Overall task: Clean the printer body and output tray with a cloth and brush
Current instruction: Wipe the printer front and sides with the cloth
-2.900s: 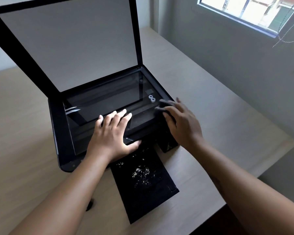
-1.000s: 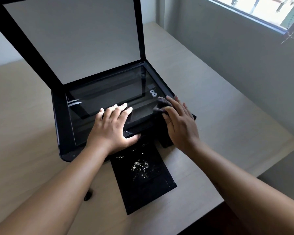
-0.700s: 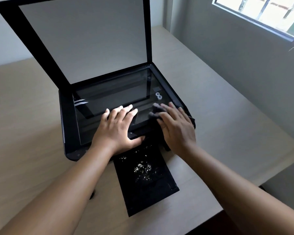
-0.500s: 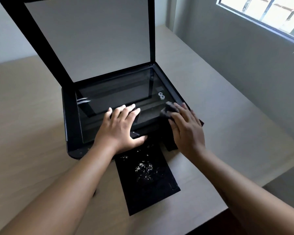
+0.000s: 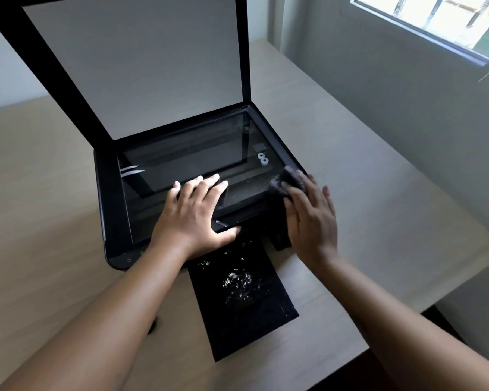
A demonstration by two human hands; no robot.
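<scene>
A black printer (image 5: 110, 210) stands on the table with its scanner lid (image 5: 141, 60) raised and the glass (image 5: 187, 156) bare. My left hand (image 5: 192, 215) lies flat, fingers spread, on the glass's near edge, thumb over the front rim. My right hand (image 5: 311, 218) presses a dark cloth (image 5: 287, 177) against the printer's front right corner; the cloth shows only beyond my fingertips and is blurred. The black output tray (image 5: 254, 314) sticks out toward me, with white specks (image 5: 237, 279) scattered on it. No brush is recognisable.
The pale wooden table (image 5: 378, 204) ends close on the right and near side. A grey wall (image 5: 393, 80) with a window (image 5: 435, 21) rises at the right. A small dark object (image 5: 152, 325) peeks out beside my left forearm.
My right hand with the cloth slid left onto the glass, then back right to the front right corner. My left hand has kept its place on the glass.
</scene>
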